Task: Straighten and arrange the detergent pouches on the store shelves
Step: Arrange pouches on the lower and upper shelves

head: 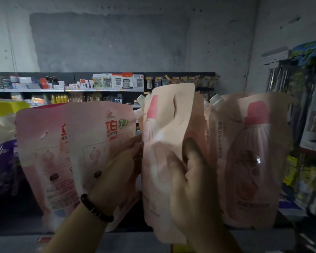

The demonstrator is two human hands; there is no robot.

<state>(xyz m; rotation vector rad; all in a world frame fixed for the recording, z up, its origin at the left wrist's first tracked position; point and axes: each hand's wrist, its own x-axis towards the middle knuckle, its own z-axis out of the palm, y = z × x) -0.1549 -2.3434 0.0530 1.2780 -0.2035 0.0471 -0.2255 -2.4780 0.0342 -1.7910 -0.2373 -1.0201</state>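
Right hand (195,179) up close is wrapped round the right side of the tilted middle pink detergent pouch (162,125), left hand (117,170) with the bead bracelet (96,209) pinching its left edge, between the left pouch (71,143) and right pouch (250,161).

The pouches (164,143) are smooth, glossy pink plastic film with white plastic spouts (216,100); the wall (108,39) behind is rough, matt grey concrete.

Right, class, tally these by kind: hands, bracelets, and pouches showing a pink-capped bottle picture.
Hands: 2 (left hand, right hand)
Bracelets: 1 (bracelet, on the left wrist)
Pouches showing the bottle picture: 2 (held pouch, right pouch)
Total: 5
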